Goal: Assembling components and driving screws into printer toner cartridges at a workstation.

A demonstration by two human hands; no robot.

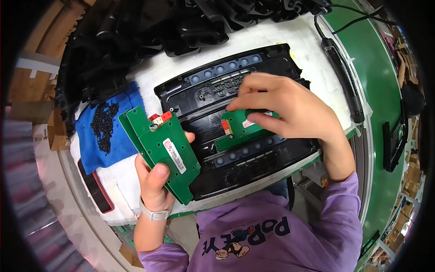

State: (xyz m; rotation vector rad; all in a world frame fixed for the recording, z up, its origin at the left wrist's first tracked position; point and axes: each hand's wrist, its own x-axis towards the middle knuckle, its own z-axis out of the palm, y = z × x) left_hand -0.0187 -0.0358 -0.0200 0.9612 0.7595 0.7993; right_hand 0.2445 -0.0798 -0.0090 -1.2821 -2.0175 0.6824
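Observation:
My left hand (156,181) grips a small stack of green circuit boards (156,152), thumb on the near face, fingers behind. The top board carries a white label, red and white connectors and a small metal can. My right hand (285,106) is bent over another green circuit board (244,131), its thumb and fingers closed at that board's far edge. This board lies in a black plastic housing (190,97), over its near half. Its red connector faces left. Part of the board is hidden under my fingers.
Small black screws (104,122) lie heaped on a blue cloth (84,127) at the left. A phone-like flat object with a red edge (103,195) is beside it. Black plastic shells (149,27) pile up at the back. A corded black electric screwdriver (344,81) lies on the right.

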